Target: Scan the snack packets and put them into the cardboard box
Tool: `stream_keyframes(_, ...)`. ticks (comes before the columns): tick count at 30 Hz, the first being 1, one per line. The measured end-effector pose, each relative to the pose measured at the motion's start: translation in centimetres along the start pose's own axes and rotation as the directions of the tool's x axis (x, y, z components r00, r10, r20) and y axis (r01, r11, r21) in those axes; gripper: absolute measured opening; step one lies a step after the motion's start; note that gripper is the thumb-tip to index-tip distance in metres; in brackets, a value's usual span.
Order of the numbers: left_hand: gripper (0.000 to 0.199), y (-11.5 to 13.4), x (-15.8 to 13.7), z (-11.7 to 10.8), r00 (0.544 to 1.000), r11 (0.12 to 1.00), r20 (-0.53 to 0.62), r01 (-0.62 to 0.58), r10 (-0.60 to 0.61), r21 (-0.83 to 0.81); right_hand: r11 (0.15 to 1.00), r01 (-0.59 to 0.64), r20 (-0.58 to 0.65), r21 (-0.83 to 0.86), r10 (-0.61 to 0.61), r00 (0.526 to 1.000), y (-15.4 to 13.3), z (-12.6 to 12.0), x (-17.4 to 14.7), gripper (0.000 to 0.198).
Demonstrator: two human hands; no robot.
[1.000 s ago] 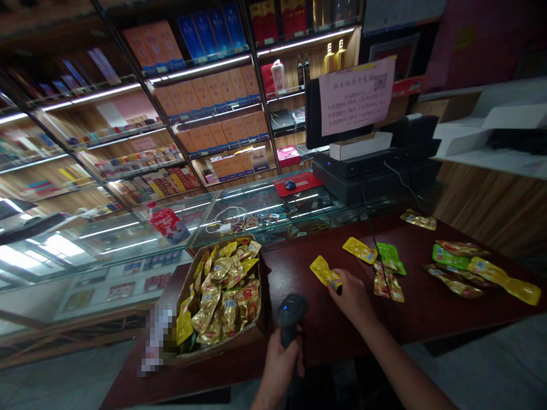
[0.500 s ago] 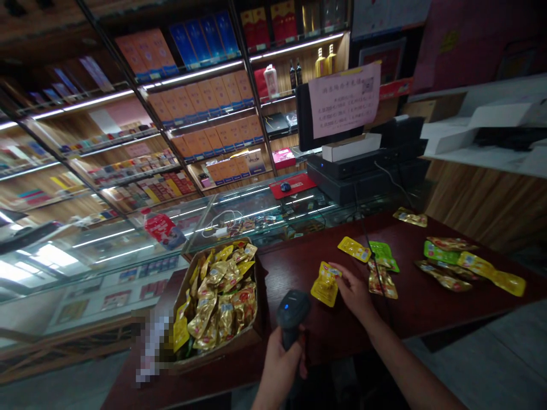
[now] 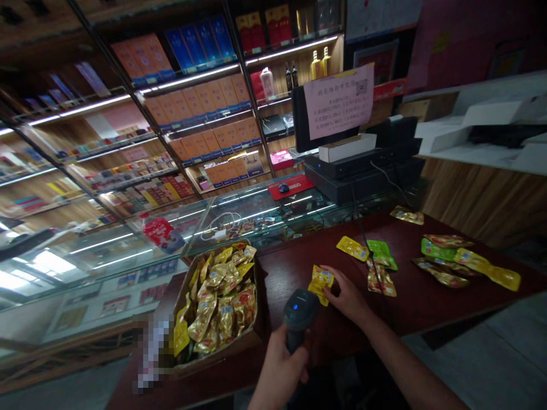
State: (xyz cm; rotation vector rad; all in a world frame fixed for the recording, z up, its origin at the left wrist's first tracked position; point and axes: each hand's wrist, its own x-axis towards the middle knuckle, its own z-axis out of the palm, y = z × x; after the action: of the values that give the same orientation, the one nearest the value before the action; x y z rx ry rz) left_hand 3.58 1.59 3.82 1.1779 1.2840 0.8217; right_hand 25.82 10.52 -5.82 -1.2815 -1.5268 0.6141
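Observation:
My left hand (image 3: pixel 284 360) is wrapped round the handle of a dark barcode scanner (image 3: pixel 300 310), which shows a small blue light. Just beyond the scanner head, a yellow snack packet (image 3: pixel 320 283) is pinched between the fingers of my right hand (image 3: pixel 347 293). The scanner head hides the packet's lower left corner. Left of the scanner stands a cardboard box (image 3: pixel 222 361) full of gold and yellow snack packets (image 3: pixel 226 285). Right of my right hand lie another yellow packet (image 3: pixel 352 248), a green packet (image 3: pixel 383 254) and a red-and-gold packet (image 3: pixel 382 279).
More packets (image 3: pixel 465 262) lie in a group at the table's right, with a gold packet (image 3: pixel 407 215) behind. A cable (image 3: pixel 363 228) crosses the dark red table (image 3: pixel 286 273). Behind it are a glass counter (image 3: pixel 256 196), a monitor (image 3: pixel 301 119) and stocked shelves (image 3: pixel 192 108).
The scanner in my left hand has moved slightly right and forward, nearer the packet. My right hand has shifted slightly left and turned the yellow packet.

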Motion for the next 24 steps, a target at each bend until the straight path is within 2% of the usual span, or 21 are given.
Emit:
stream_keyframes(6, 0.021, 0.1, -0.1, 0.2, 1.000, 1.000, -0.023, -0.002, 0.002, -0.002, 1.000, -0.002, -0.018, 0.020, 0.003, 1.000, 0.0, 0.1, -0.1, 0.056)
stream_keyframes(11, 0.019, 0.4, 0.0, 0.3, 1.000, 0.999, 0.022, -0.011, 0.010, 0.033, 0.993, -0.005, -0.025, 0.116, 0.007, 1.000, 0.8, 0.8, -0.1, 0.058)
stream_keyframes(18, 0.021, 0.3, -0.1, 0.1, 1.000, 1.000, 0.016, -0.002, 0.002, 0.003, 1.000, 0.006, 0.000, -0.011, -0.006, 1.000, 0.2, 0.2, 0.0, 0.055)
stream_keyframes(24, 0.024, 0.2, -0.1, 0.2, 1.000, 1.000, 0.007, 0.021, -0.021, 0.009, 0.999, -0.030, 0.001, 0.024, 0.030, 1.000, 0.1, 0.1, 0.1, 0.056)
